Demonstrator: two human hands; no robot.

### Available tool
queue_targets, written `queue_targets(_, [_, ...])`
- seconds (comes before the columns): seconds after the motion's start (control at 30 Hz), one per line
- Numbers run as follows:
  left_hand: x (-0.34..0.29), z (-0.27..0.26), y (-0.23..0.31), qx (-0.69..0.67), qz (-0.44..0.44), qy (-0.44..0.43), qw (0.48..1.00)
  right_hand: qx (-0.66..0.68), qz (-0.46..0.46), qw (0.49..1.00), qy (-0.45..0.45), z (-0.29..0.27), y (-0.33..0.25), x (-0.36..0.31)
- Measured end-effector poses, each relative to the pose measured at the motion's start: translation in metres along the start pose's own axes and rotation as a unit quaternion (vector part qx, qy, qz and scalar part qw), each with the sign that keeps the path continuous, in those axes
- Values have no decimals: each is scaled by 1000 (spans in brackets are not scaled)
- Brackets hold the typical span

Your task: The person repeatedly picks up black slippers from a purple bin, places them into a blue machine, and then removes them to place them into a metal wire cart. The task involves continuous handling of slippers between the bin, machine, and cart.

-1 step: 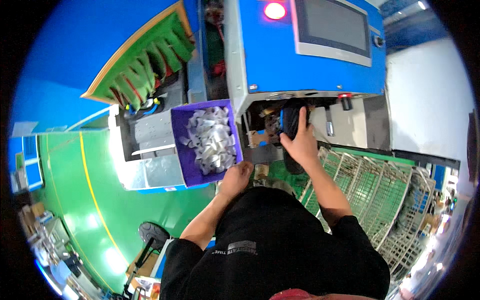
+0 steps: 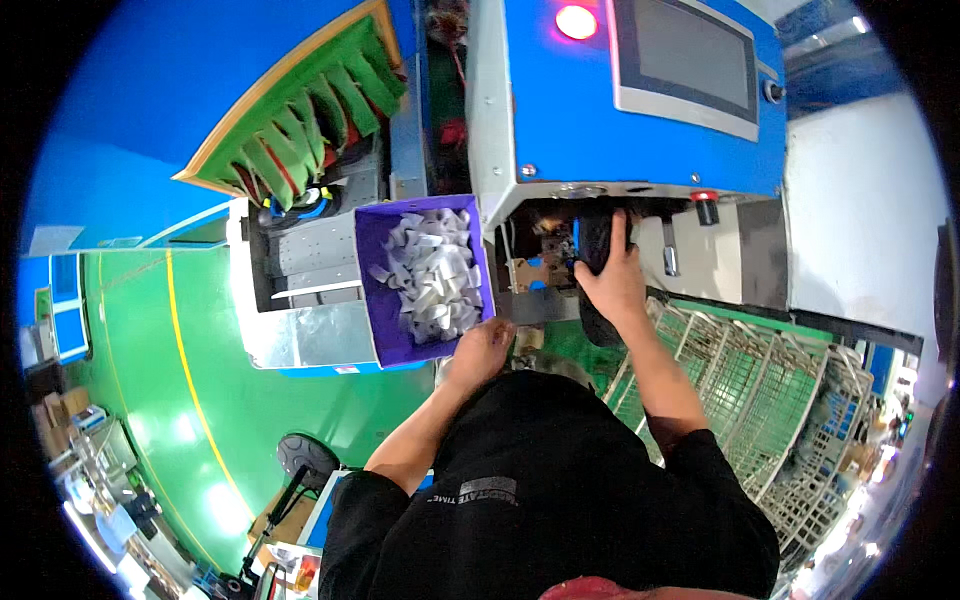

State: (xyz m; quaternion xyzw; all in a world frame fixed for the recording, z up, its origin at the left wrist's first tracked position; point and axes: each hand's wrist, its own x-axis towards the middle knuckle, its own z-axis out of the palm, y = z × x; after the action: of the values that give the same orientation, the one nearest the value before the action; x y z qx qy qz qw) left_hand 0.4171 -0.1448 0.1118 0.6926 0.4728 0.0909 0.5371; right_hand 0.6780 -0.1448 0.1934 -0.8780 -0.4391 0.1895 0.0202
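My right hand [image 2: 615,280] lies over a long black item that looks like a shoe [image 2: 597,245], index finger stretched along it and thumb at its left side. The item's upper end is inside the opening under a blue machine [image 2: 560,110]; its lower end hangs out below my hand. Small metal and blue parts [image 2: 540,270] sit just left of it. My left hand [image 2: 483,348] is closed, fingers curled, by the near right corner of a purple bin [image 2: 368,235]. Whatever its fingers hold, if anything, is hidden. Curled pale strips [image 2: 440,280] fill the bin.
A red light [image 2: 575,22] glows beside the machine's screen [image 2: 685,60]; a red-and-black knob [image 2: 706,205] sticks out below. Wire racks [image 2: 725,390] stand at the right. Green flaps [image 2: 300,135] hang over a conveyor [image 2: 315,262] at the left, above a green floor [image 2: 230,400].
The whole view has shifted slightly, so the machine and bin appear farther right. The black item and my right hand keep nearly the same pose; my left hand stays curled by the bin.
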Motion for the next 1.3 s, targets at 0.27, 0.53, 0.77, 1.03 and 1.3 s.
queue_targets(0.27, [3,-2,-4,4,-17,7,1000,-34,-64,983,169,39,25,-4])
queue_targets(0.53, [22,37,1,-227,-62,-142,962,49,-130,954,268,53,29,-76])
queue_targets(0.77, [8,52,21,-458,-275,-433,726,-40,-210,976,32,20,58,-216])
queue_targets(1.03, [-25,36,24,-378,-324,-358,790,712,122,686,-88,72,56,-101])
queue_targets(1.3, [-35,-4,15,-237,-281,-199,908,962,-38,216,-160,66,83,-158])
